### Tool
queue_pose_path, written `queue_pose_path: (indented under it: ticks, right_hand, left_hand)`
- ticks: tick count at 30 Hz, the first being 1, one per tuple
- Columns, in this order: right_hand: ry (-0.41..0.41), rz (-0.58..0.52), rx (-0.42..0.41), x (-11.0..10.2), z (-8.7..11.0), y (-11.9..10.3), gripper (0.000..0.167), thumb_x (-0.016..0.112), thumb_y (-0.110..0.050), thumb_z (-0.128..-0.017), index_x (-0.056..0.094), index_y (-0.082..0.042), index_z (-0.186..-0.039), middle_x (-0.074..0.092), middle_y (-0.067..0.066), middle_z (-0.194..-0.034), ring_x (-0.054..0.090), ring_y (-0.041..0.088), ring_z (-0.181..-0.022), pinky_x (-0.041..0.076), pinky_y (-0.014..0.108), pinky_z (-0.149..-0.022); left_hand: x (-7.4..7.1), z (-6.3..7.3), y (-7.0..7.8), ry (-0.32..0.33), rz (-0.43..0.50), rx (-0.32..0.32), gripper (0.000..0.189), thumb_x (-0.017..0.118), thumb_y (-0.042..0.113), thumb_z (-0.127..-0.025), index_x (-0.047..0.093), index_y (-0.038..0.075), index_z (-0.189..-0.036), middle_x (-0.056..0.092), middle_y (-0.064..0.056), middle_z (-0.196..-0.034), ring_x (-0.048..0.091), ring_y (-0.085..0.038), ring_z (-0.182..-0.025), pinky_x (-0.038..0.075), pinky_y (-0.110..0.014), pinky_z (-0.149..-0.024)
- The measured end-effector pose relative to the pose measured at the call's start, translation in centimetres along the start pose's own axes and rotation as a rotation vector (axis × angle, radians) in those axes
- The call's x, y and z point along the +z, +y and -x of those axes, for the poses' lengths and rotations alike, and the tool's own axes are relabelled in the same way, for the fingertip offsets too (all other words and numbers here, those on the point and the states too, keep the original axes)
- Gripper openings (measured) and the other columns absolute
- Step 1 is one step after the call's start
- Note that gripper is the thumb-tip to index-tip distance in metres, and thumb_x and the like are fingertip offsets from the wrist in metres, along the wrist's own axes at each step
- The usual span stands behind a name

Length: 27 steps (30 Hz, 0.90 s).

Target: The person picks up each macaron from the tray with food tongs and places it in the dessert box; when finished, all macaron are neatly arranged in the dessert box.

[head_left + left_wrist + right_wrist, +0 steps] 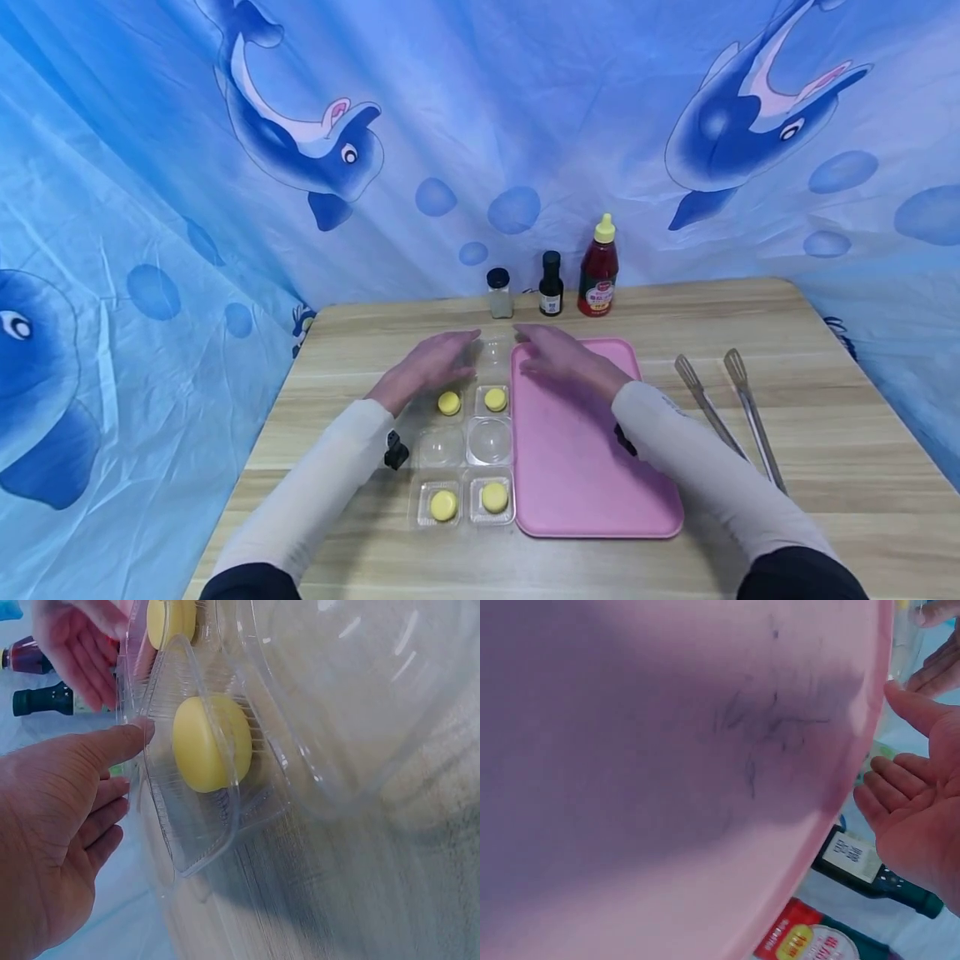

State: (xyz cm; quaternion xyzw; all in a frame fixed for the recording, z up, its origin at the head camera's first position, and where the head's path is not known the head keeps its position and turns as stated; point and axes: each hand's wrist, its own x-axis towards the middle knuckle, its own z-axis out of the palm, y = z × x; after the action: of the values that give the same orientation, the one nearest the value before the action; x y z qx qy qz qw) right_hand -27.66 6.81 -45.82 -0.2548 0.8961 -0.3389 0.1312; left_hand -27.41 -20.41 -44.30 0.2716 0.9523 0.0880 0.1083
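Note:
Small clear plastic boxes with hinged lids stand in two columns on the table; several hold a yellow macaron [494,497]. My left hand [441,358] is over the far end of the left column. In the left wrist view its thumb tip overlaps the edge of a raised clear lid [166,817], with a yellow macaron [201,742] behind it. The left fingers are loosely bent. My right hand [558,354] hovers over the far left corner of the pink tray [592,467], fingers relaxed, nothing in its palm. Between both hands lies a clear lid [493,350].
Along the back edge stand a black-capped jar [499,293], a small dark bottle [551,285] and a red sauce bottle [599,268]. Metal tongs [756,417] lie right of the tray, under the right forearm's side. A blue dolphin curtain [465,125] hangs behind the table.

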Motion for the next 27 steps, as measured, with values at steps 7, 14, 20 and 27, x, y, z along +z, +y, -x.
queue_pose_path:
  ticks: [7,14,20,27]
  right_hand:
    - [-0.017,-0.086,0.063,0.9,-1.7,-0.1,0.083,0.081,-0.014,-0.095,0.036,-0.001,-0.163,0.053,0.019,-0.157,0.056,0.035,-0.14,0.042,0.047,-0.121]
    - [0.008,-0.102,0.03,1.2,-1.9,-0.4,0.077,0.079,-0.011,-0.096,0.039,0.0,-0.161,0.055,0.021,-0.154,0.058,0.035,-0.137,0.045,0.046,-0.119]
    - [0.092,-0.156,-0.004,0.9,-1.8,-0.7,0.075,0.083,-0.012,-0.093,0.046,-0.001,-0.158,0.056,0.019,-0.154,0.058,0.036,-0.136,0.046,0.048,-0.118]
    - [0.114,-0.473,-0.024,0.6,-1.4,-1.2,0.077,0.079,-0.002,-0.094,0.04,0.001,-0.161,0.053,0.023,-0.155,0.059,0.04,-0.134,0.054,0.046,-0.11]
  left_hand:
    - [0.1,-0.1,0.1,0.021,-0.02,0.003,0.08,0.076,0.031,-0.1,0.036,0.005,-0.164,0.047,-0.018,-0.161,0.046,-0.036,-0.148,0.035,-0.051,-0.125]
    - [0.0,-0.1,0.2,0.04,0.018,-0.015,0.081,0.077,0.033,-0.099,0.036,0.005,-0.164,0.045,-0.019,-0.163,0.045,-0.036,-0.149,0.034,-0.051,-0.125]
    - [-0.3,0.3,0.3,0.111,0.106,-0.056,0.088,0.078,0.042,-0.097,0.033,0.014,-0.166,0.041,-0.014,-0.167,0.04,-0.036,-0.152,0.032,-0.056,-0.125]
    - [-0.5,0.6,0.1,0.198,0.115,-0.034,0.088,0.08,0.05,-0.093,0.039,0.018,-0.164,0.044,-0.008,-0.165,0.045,-0.034,-0.148,0.037,-0.06,-0.122]
